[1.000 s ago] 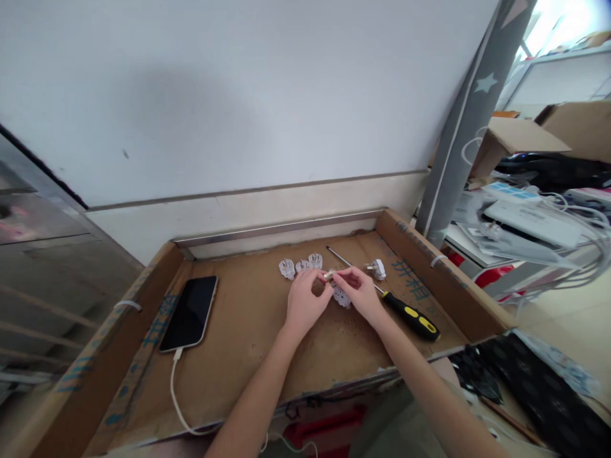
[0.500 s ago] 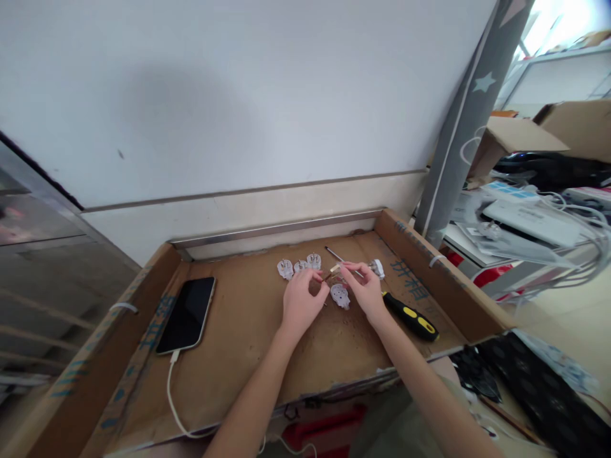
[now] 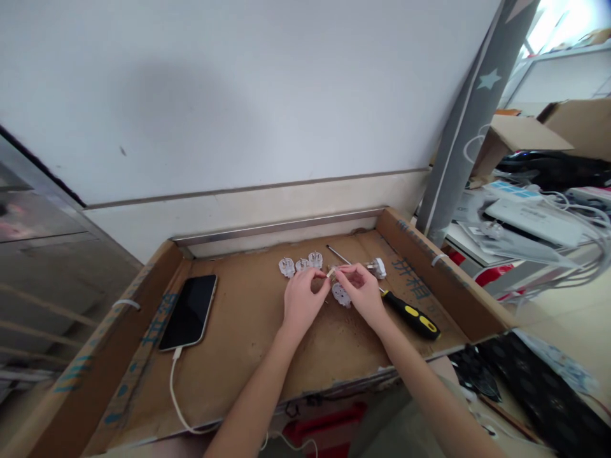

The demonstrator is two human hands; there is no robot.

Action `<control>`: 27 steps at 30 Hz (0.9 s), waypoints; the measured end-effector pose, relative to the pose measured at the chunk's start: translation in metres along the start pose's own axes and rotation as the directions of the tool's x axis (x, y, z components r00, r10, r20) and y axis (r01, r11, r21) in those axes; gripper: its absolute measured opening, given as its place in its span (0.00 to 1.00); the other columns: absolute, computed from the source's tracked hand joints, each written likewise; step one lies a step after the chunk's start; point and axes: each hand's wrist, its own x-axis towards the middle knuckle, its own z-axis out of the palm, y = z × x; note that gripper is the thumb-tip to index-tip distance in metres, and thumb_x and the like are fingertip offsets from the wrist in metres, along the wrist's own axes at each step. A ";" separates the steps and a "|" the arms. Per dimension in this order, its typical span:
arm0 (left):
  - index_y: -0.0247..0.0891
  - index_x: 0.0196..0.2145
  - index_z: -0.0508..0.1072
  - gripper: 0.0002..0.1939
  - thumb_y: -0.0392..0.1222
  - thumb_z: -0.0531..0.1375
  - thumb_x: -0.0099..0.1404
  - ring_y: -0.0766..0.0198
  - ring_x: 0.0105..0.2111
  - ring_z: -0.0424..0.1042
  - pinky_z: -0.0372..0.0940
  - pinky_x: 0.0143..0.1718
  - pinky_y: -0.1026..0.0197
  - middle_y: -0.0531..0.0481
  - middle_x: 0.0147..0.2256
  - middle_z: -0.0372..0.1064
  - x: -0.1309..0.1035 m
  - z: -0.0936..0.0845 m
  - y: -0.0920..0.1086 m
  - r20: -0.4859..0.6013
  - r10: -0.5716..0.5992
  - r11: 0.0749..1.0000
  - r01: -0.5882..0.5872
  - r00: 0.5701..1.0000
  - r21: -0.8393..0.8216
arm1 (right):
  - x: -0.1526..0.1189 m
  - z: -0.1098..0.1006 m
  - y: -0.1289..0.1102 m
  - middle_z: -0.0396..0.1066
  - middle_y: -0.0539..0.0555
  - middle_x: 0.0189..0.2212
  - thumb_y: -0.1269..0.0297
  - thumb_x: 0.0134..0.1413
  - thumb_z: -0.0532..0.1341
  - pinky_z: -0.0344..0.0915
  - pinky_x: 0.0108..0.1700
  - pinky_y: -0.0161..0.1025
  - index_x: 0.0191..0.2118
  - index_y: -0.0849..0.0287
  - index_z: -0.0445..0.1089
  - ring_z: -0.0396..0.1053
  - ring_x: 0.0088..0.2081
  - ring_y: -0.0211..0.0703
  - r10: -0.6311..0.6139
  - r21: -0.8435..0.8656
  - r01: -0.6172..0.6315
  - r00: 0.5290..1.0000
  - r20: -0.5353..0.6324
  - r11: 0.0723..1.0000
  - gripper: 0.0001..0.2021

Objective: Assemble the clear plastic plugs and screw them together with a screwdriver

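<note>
My left hand [image 3: 304, 296] is closed in a pinch, its fingertips at one end of a small brass-coloured piece [image 3: 331, 272]. From the other side, my right hand [image 3: 360, 287] pinches the same piece. Whatever else sits between the left fingertips is too small to make out. Under the right fingers lies a clear plastic plug part [image 3: 340, 295], partly covered. Several clear plug pieces with metal pins, one of them a plug part [image 3: 286, 267], lie just beyond my left hand. A white-ended clear plug [image 3: 379, 268] rests beyond my right hand.
A black-and-yellow screwdriver [image 3: 411, 315] lies right of my right hand, its shaft running behind the fingers. A phone [image 3: 189, 313] with a white cable [image 3: 172, 388] lies at the left. Raised cardboard walls [image 3: 443, 277] border the cardboard tray [image 3: 238, 356].
My fingertips have come closer together, and the brass-coloured piece now bridges both hands. My right hand has shifted slightly left, covering more of the clear plug part. The view has moved slightly.
</note>
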 end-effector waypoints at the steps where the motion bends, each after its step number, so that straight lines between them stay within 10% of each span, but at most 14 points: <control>1: 0.40 0.32 0.70 0.03 0.40 0.57 0.61 0.61 0.37 0.69 0.60 0.39 0.59 0.53 0.33 0.72 0.000 0.000 0.000 -0.007 -0.004 1.000 0.004 1.000 0.025 | 0.000 0.000 0.001 0.66 0.55 0.40 0.58 0.55 0.56 0.67 0.45 0.39 0.43 0.66 0.65 0.66 0.41 0.33 -0.004 -0.001 0.004 1.000 -0.007 1.000 0.16; 17: 0.41 0.32 0.71 0.04 0.42 0.57 0.62 0.60 0.38 0.69 0.59 0.40 0.58 0.53 0.34 0.73 -0.001 0.003 0.002 0.071 0.048 0.996 -0.053 0.996 0.067 | 0.000 0.002 -0.003 0.67 0.54 0.36 0.57 0.55 0.55 0.68 0.40 0.35 0.43 0.67 0.65 0.66 0.36 0.31 0.030 -0.018 -0.030 0.999 0.038 0.999 0.16; 27: 0.42 0.36 0.71 0.05 0.41 0.57 0.62 0.58 0.41 0.68 0.59 0.44 0.55 0.52 0.38 0.72 0.001 0.000 -0.005 0.073 0.002 0.995 -0.009 0.997 0.096 | -0.003 -0.008 -0.010 0.65 0.52 0.33 0.54 0.58 0.51 0.65 0.36 0.33 0.44 0.66 0.63 0.63 0.31 0.29 -0.084 -0.383 -0.004 0.973 -0.214 0.924 0.19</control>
